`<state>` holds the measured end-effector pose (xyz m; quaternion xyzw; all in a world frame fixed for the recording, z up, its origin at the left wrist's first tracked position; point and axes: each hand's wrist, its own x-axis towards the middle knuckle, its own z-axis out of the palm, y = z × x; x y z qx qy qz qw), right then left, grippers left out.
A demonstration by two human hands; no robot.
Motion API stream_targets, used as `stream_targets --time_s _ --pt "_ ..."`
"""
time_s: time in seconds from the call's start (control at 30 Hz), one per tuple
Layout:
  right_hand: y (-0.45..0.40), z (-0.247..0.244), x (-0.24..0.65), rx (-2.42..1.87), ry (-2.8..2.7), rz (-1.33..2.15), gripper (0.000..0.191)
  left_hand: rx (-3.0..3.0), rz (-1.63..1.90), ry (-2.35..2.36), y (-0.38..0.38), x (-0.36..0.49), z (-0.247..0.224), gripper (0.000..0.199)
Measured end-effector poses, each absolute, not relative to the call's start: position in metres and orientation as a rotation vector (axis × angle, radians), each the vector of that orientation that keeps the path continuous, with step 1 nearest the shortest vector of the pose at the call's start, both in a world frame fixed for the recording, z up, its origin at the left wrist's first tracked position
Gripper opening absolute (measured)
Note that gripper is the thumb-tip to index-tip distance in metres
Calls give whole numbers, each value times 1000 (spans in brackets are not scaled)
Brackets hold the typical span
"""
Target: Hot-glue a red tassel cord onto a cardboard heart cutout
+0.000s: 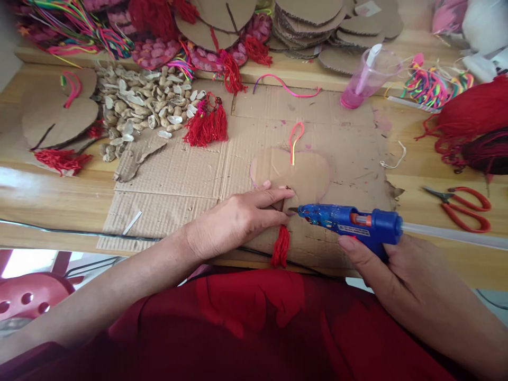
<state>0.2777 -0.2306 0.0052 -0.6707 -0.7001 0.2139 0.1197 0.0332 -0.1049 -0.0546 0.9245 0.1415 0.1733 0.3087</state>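
Note:
My right hand [400, 286] is wrapped round the handle of a blue hot glue gun [341, 219], with a clear glue stick coming out of its back end. The gun's nozzle points left, at the lower part of a cardboard apple or heart shape [311, 177]. My left hand [248, 214] lies on that shape with its fingers stretched out, the fingertips beside the nozzle. A red yarn tassel [281, 247] hangs below the shape's bottom edge. At its top sits a red and yellow cord loop [294, 143]. What lies under my left fingers is partly hidden.
A corrugated cardboard sheet [174, 174] covers the table's middle. Peanut shells [143, 103] and red tassels [206, 124] lie left. Orange-handled scissors [462, 206] and red yarn [472, 116] are right. A pink-stained cup [363, 82] stands behind. A black cable [119, 236] runs along the front.

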Motion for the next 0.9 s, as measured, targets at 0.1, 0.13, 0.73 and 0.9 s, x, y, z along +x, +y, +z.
stream_targets --time_s 0.1,0.13,0.73,0.9 --pt "-232 6 277 -1994 -2040 617 40 2434 467 366 -104 33 -57 29" --pt "-232 6 277 -2000 -2038 617 40 2436 469 363 -104 33 -57 29" --pt "-238 7 277 -2011 -2137 488 46 2448 431 347 -103 32 -59 31" --pt "-237 8 276 -2008 -2213 394 47 2452 443 352 -103 32 -59 31"
